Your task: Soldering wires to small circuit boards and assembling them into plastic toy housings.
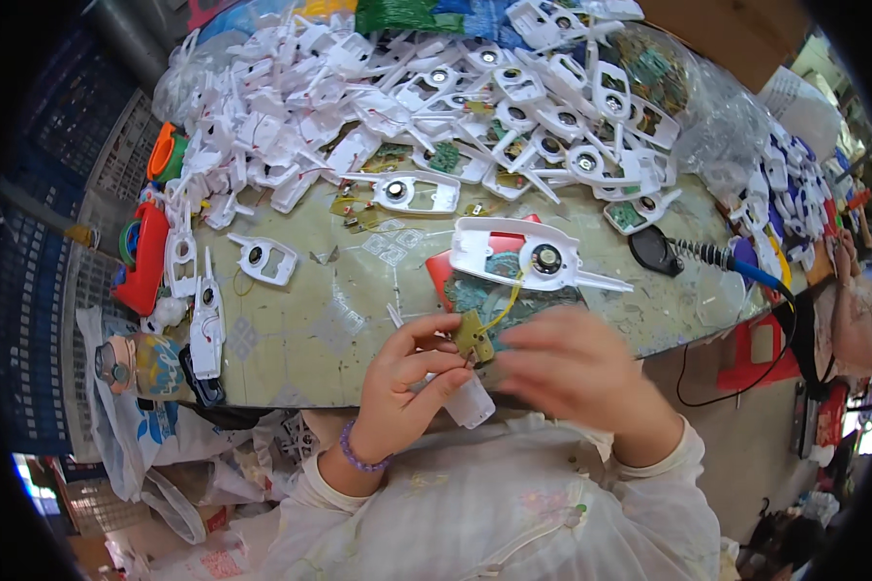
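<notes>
My left hand (pixel 397 392), with a purple bead bracelet at the wrist, is closed on a small yellowish circuit board (pixel 473 339), pinched at its edge. A white plastic piece (pixel 471 405) sits under the same fingers and sticks out below them. Yellow wires (pixel 510 308) run from the board to a white plastic shell (pixel 484 254) with a round black speaker (pixel 545 258) in it. That shell lies just beyond the hands, over a red and greenish pad (pixel 440 275). Close to the board on its right, my right hand (pixel 581 368) is smeared by motion, so its fingers cannot be read.
A large heap of white plastic shells (pixel 291 107) covers the table's far side. On the right, a soldering iron (pixel 746 266) with a blue handle rests in a coiled holder. A glass jar (pixel 150 366) and a red plastic part (pixel 145 259) stand at the left edge.
</notes>
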Motion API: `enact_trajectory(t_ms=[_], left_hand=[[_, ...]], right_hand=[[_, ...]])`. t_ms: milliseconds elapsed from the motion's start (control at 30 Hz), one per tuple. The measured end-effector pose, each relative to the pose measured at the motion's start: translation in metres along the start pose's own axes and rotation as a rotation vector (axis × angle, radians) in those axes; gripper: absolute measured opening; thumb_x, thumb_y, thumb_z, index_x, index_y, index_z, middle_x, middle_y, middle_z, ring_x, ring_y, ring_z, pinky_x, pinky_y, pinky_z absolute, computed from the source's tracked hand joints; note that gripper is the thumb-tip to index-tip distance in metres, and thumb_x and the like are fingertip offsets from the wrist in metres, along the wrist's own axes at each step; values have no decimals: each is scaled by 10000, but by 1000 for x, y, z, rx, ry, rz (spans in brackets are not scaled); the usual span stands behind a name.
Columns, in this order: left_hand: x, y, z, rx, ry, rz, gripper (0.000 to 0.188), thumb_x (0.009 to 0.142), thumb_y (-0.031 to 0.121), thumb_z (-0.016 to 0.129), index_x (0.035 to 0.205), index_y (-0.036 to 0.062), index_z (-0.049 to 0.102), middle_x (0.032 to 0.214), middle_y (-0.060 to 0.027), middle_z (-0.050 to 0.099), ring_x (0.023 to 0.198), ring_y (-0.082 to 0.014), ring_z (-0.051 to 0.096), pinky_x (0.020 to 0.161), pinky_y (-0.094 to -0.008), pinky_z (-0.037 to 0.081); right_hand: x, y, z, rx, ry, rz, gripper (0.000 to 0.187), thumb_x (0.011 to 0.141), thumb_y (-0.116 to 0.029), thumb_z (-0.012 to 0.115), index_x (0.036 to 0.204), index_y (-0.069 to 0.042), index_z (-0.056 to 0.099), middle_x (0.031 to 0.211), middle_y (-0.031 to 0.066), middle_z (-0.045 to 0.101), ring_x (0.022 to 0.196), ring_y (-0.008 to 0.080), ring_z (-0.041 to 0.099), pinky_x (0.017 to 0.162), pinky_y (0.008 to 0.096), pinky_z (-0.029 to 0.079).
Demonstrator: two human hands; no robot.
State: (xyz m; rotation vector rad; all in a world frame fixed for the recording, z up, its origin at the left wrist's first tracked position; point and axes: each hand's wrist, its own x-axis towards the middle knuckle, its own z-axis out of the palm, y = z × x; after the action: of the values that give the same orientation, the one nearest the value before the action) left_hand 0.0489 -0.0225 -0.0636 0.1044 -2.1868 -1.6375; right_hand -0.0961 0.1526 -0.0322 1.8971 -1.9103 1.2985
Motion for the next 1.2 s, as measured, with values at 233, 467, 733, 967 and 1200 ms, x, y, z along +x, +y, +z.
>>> enact_trajectory(t_ms=[233, 467, 733, 967, 1200], left_hand=[[-11, -1, -2, -27, 154, 53, 117, 791, 25, 694, 908, 19, 687, 1229, -134, 522, 960, -191, 579, 829, -295, 478], [-15, 1, 0, -70, 131, -69, 119, 800, 36, 694, 916, 15, 681, 1131, -134, 581, 945, -214, 608, 809, -307, 485], [-15, 6, -5, -119, 160, -35, 102, 803, 35, 688, 901, 11, 676, 994, -110, 641, 861, -182, 617, 752, -268, 484], [-11, 1, -6, -193, 191, -172, 146, 782, 24, 710, 920, -3, 673, 878, -83, 664, 800, -161, 612, 721, -255, 470], [-6, 5, -5, -125, 177, -143, 155, 776, 23, 716, 923, 1, 673, 873, -86, 673, 800, -164, 625, 710, -260, 474]], right_hand=[[-1, -4, 34, -163, 71, -37, 294, 694, -126, 698, 964, -50, 612, 1008, 72, 600, 875, 247, 587, 740, 368, 446], [-1, -13, 40, -179, -5, 23, 328, 689, -118, 650, 1005, -40, 603, 1139, 94, 573, 990, 252, 572, 803, 367, 452], [-3, -8, 28, -25, 21, 141, 289, 719, -64, 674, 996, -22, 601, 1048, 117, 618, 921, 275, 599, 756, 360, 487], [8, 6, 19, -196, 217, 286, 174, 722, -53, 733, 879, -32, 660, 823, 70, 587, 746, 256, 557, 633, 347, 459], [8, -5, 22, -248, 360, 165, 235, 670, -28, 749, 889, -65, 671, 825, 47, 593, 745, 226, 537, 624, 324, 431]])
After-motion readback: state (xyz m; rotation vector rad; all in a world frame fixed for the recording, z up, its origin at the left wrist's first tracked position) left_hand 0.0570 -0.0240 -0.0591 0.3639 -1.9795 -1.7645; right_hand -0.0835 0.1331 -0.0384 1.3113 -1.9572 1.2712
